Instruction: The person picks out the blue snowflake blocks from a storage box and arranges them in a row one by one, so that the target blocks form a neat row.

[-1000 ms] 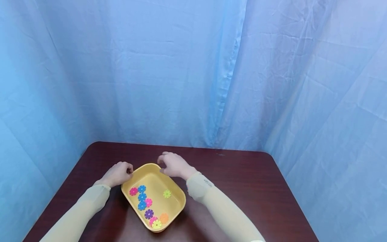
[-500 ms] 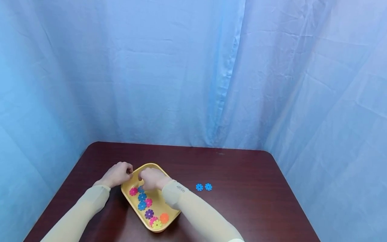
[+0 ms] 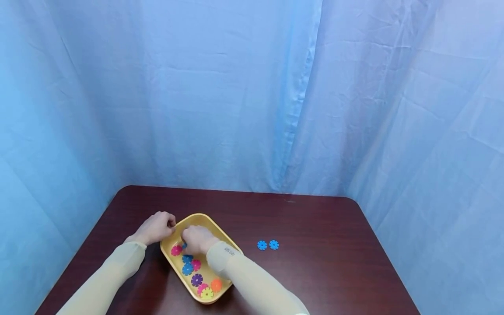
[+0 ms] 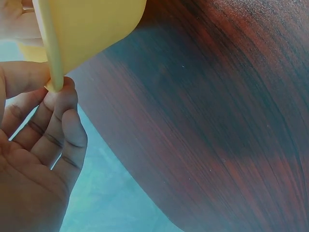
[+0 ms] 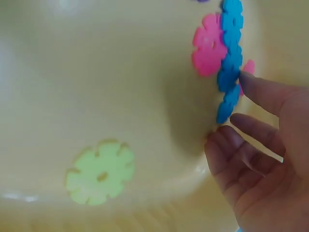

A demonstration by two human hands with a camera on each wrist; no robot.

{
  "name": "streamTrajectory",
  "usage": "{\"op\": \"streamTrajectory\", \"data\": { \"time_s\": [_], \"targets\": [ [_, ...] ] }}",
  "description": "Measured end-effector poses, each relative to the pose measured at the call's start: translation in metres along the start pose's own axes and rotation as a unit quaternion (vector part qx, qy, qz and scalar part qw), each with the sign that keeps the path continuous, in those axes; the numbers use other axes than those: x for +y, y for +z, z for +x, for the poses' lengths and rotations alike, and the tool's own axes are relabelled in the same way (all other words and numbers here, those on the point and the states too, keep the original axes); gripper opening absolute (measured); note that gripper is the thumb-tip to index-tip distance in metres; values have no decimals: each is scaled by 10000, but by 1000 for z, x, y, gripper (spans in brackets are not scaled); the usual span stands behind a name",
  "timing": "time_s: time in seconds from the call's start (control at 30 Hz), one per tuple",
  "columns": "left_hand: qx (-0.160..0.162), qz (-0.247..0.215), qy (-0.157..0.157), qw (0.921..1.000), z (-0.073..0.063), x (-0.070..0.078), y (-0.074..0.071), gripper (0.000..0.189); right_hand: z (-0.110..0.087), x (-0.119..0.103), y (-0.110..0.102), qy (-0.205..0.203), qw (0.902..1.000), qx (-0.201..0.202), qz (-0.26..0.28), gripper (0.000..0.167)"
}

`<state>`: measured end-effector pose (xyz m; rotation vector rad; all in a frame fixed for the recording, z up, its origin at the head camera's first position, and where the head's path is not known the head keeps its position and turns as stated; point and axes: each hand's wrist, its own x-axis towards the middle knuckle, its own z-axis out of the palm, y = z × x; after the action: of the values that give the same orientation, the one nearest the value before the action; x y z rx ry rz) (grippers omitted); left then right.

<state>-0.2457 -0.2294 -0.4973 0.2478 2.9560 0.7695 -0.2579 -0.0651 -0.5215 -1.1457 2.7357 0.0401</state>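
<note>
My left hand (image 3: 156, 227) pinches the rim of a yellow plastic tub (image 4: 91, 29) between thumb and fingers at its far left corner. Down inside the tub is my right hand (image 3: 198, 239), at a group of flower-shaped plastic discs. In the right wrist view its thumb and index fingertips are right at the edge of the lowest blue disc (image 5: 227, 104), spread apart. Pink discs (image 5: 208, 46) lie beside the blue ones. A lime-yellow disc (image 5: 100, 172) lies apart on the tub floor. Toward the near end are a purple disc (image 3: 197, 280), an orange disc (image 3: 216, 285) and a yellow disc (image 3: 206, 292).
Two blue discs, a left one (image 3: 261, 245) and a right one (image 3: 274, 244), lie side by side on the dark reddish-brown table (image 3: 315, 271), right of the tub. Light blue curtains (image 3: 220, 109) surround the table.
My right hand has moved from beyond the tub's far right rim left and down to the blue discs inside. The two table discs, earlier hidden by the arm, now show. My left hand keeps its hold.
</note>
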Motion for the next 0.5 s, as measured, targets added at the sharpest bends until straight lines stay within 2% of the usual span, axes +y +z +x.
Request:
{"op": "streamTrajectory", "data": {
  "time_s": [0.27, 0.5],
  "targets": [
    [24, -11, 5, 10000, 0, 1, 0, 11, 2, -8, 6, 291, 9976, 481, -407, 27],
    [14, -6, -33, 10000, 1, 0, 2, 11, 1, -9, 8, 480, 9977, 403, -261, 30]
  ]
}}
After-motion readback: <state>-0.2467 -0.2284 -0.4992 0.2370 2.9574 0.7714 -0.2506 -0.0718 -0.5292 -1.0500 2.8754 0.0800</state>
